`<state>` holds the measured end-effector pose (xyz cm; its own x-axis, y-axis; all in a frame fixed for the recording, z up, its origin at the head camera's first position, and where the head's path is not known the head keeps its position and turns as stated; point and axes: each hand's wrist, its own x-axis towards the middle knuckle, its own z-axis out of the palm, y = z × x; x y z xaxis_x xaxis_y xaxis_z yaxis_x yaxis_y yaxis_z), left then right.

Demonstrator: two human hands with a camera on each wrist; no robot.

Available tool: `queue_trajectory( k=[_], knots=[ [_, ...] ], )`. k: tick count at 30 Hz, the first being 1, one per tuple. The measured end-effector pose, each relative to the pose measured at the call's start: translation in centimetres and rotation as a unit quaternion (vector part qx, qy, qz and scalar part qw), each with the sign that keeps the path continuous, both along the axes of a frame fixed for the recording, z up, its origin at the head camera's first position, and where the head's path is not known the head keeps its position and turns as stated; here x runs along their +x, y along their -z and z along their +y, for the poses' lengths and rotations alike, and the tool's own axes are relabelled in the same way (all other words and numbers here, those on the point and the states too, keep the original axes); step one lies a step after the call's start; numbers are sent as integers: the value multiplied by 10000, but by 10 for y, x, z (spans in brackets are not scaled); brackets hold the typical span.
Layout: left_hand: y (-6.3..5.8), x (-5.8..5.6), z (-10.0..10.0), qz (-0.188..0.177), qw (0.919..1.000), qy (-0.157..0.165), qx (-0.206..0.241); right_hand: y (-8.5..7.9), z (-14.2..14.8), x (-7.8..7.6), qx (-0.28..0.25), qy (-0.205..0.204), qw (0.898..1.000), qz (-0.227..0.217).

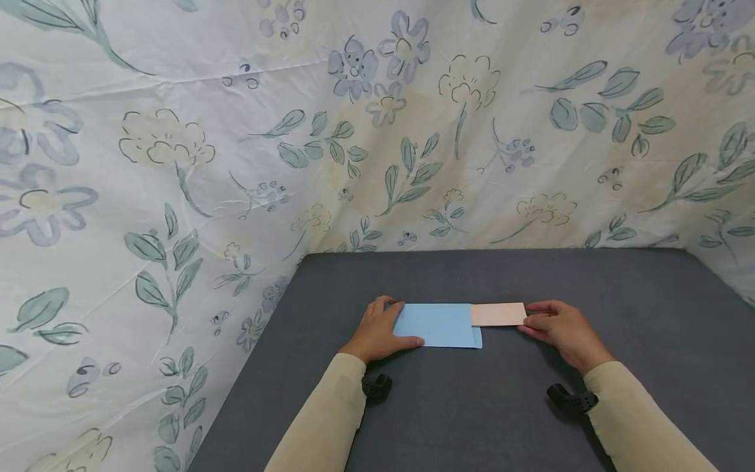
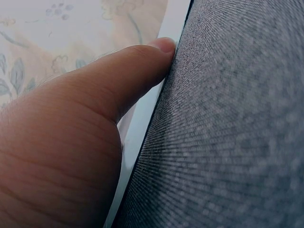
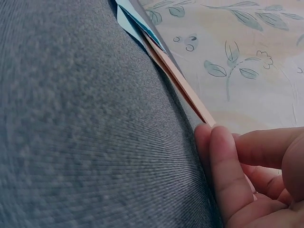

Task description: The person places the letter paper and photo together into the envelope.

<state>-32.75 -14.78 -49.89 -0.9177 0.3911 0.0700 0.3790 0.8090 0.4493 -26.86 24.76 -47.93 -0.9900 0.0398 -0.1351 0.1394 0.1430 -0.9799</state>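
A folded pale-blue paper (image 1: 439, 325) lies flat on the dark grey table. My left hand (image 1: 380, 330) rests on its left end, fingers at the far left corner and the straight thumb (image 2: 147, 59) pressing on the near edge. From the blue paper's right side sticks out a folded pale-pink paper (image 1: 498, 314), its left part hidden between the blue layers. My right hand (image 1: 557, 330) pinches the pink paper's right end between thumb and fingertips. Seen from the right wrist, the pink folds (image 3: 183, 88) gape slightly and run into the opened blue edges (image 3: 135, 21).
The dark grey table (image 1: 472, 419) reaches to a floral-patterned cloth (image 1: 413, 177) hanging behind it and along the left side. Each wrist wears a black band-mounted device, one on the left (image 1: 377, 388) and one on the right (image 1: 572, 400), just beyond the cream sleeves.
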Motion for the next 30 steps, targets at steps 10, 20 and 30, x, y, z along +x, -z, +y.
queue_trajectory(
  k=[10,20,30],
  knots=[
    [1,3,-5,-3,9999,88,93,6,-8,5,68,-2,10000,-28],
    [2,3,-5,57,9999,123,44,10,-9,4,37,-46,10000,24],
    [1,2,-3,-16,9999,76,77,5,-12,4,53,-180,9998,83]
  ],
)
